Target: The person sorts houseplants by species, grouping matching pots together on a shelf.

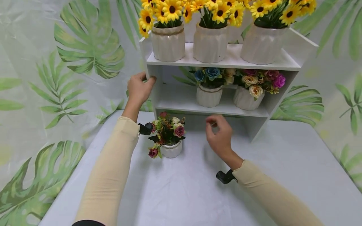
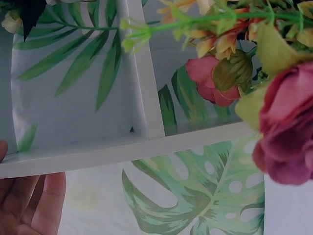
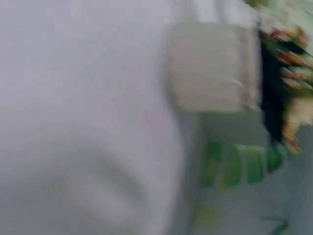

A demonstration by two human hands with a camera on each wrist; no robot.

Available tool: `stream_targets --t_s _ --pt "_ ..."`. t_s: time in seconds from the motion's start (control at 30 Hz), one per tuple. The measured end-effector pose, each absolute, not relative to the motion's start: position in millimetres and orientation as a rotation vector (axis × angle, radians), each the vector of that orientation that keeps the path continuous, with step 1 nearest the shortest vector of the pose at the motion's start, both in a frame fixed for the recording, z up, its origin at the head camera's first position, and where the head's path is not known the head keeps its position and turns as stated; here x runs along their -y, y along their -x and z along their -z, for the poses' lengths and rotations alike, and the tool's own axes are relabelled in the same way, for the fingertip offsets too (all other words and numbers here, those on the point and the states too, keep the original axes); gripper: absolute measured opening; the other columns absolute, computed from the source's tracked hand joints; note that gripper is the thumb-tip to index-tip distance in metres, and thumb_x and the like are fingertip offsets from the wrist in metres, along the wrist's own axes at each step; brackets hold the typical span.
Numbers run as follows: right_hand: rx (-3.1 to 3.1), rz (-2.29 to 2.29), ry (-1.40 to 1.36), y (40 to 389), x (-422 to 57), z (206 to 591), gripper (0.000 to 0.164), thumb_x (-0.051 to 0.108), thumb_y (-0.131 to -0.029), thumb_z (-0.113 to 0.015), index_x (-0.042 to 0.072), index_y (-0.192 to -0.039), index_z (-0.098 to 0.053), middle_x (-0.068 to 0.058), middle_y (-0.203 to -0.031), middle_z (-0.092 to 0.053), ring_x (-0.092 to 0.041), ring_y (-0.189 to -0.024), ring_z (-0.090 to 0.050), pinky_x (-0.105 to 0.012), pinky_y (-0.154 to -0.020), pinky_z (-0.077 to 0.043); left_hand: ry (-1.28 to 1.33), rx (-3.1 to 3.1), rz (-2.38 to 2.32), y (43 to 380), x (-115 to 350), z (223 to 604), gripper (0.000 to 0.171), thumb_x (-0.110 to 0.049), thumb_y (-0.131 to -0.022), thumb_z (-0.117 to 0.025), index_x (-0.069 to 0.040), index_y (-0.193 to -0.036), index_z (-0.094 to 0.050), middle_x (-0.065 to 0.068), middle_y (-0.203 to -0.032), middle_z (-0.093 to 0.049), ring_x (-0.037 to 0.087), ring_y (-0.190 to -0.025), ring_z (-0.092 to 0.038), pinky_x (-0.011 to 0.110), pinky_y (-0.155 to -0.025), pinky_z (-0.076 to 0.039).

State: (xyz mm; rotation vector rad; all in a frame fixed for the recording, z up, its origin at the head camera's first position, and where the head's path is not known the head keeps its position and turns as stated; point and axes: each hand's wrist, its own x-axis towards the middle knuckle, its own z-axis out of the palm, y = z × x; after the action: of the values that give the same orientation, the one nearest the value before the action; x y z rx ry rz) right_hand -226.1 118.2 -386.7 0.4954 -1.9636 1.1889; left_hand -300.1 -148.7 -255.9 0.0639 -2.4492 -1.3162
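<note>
My left hand (image 1: 140, 89) grips the left side panel of a white shelf unit (image 1: 178, 97). In the left wrist view, fingers (image 2: 46, 203) lie along the panel's outer face and the thumb tip shows at its inner side. My right hand (image 1: 220, 135) is raised in front of the lower opening, fingers loosely curled, holding nothing. Between the arms, a white pot of dusky red and cream artificial roses (image 1: 172, 150) stands on the table before the unit's left end. The right wrist view is blurred, with this flower pot (image 3: 210, 68) in it.
Three ribbed pots of artificial sunflowers (image 1: 210, 44) stand on the top board. On the middle board are a pot with blue and peach roses (image 1: 209, 95) and a tilted pot with cream and magenta roses (image 1: 247, 99). A white cloth (image 1: 181, 194) covers the table; leaf-patterned fabric (image 1: 90, 40) hangs behind.
</note>
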Motion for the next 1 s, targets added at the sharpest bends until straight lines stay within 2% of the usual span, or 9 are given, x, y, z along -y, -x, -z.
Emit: stream_targets --t_s 0.07,0.13,0.33,0.6,0.7,0.87,1.0 --pt "2.045 -1.152 -0.594 224 -112 399 0.009 -0.005 -0.086 -0.063 -0.003 -0.094 -0.068 -0.015 -0.088 -0.068 -0.024 -0.078 -0.065 -0.035 -0.066 -0.054 -0.058 2.456 1.311 299 150 255 0.033 -0.032 -0.095 -0.055 -0.013 -0.115 -0.073 0.008 -0.134 -0.066 0.029 -0.121 -0.063 0.044 -0.086 -0.052" --pt "2.169 -1.155 -0.621 221 -106 409 0.011 -0.004 -0.085 -0.066 -0.001 -0.096 -0.068 -0.014 -0.089 -0.069 -0.024 -0.078 -0.067 -0.042 -0.064 -0.055 -0.060 2.465 1.305 299 151 255 0.033 -0.032 -0.095 -0.055 -0.013 -0.116 -0.073 0.008 -0.134 -0.066 0.029 -0.120 -0.063 0.043 -0.084 -0.051" --pt "2.652 -1.315 -0.480 219 -91 423 0.035 0.008 -0.086 -0.071 0.000 -0.119 -0.062 -0.016 -0.109 -0.069 -0.030 -0.097 -0.066 -0.047 -0.084 -0.055 -0.072 2.484 1.288 298 152 254 0.036 -0.034 -0.095 -0.055 -0.015 -0.120 -0.072 0.007 -0.135 -0.066 0.029 -0.121 -0.063 0.045 -0.088 -0.053" --pt "2.851 -1.665 -0.399 220 -64 441 0.077 0.018 -0.082 -0.077 0.002 -0.146 -0.039 -0.020 -0.139 -0.054 -0.036 -0.123 -0.056 -0.051 -0.101 -0.047 -0.071 2.475 1.282 298 152 252 0.034 -0.034 -0.093 -0.057 -0.015 -0.115 -0.074 0.006 -0.133 -0.067 0.028 -0.117 -0.065 0.044 -0.084 -0.053" --pt "2.793 -1.823 -0.371 220 -49 447 0.089 0.019 -0.080 -0.080 0.005 -0.152 -0.030 -0.019 -0.148 -0.047 -0.036 -0.135 -0.048 -0.053 -0.111 -0.040 -0.082 2.481 1.281 299 153 253 0.034 -0.035 -0.093 -0.056 -0.016 -0.115 -0.074 0.005 -0.133 -0.067 0.028 -0.117 -0.065 0.044 -0.084 -0.053" --pt "2.596 -1.939 -0.404 222 -29 457 0.094 0.011 -0.072 -0.084 0.008 -0.151 -0.033 -0.016 -0.149 -0.048 -0.033 -0.141 -0.044 -0.052 -0.119 -0.031 -0.094 2.478 1.287 300 154 254 0.033 -0.035 -0.094 -0.057 -0.017 -0.117 -0.074 0.005 -0.132 -0.068 0.027 -0.116 -0.065 0.041 -0.082 -0.052" --pt "2.507 -2.015 -0.380 224 -19 461 0.090 0.009 -0.072 -0.084 0.009 -0.148 -0.037 -0.015 -0.146 -0.052 -0.031 -0.138 -0.048 -0.049 -0.117 -0.035 -0.076 2.476 1.282 300 153 254 0.033 -0.035 -0.094 -0.057 -0.016 -0.114 -0.075 0.005 -0.129 -0.070 0.026 -0.110 -0.066 0.036 -0.075 -0.048"
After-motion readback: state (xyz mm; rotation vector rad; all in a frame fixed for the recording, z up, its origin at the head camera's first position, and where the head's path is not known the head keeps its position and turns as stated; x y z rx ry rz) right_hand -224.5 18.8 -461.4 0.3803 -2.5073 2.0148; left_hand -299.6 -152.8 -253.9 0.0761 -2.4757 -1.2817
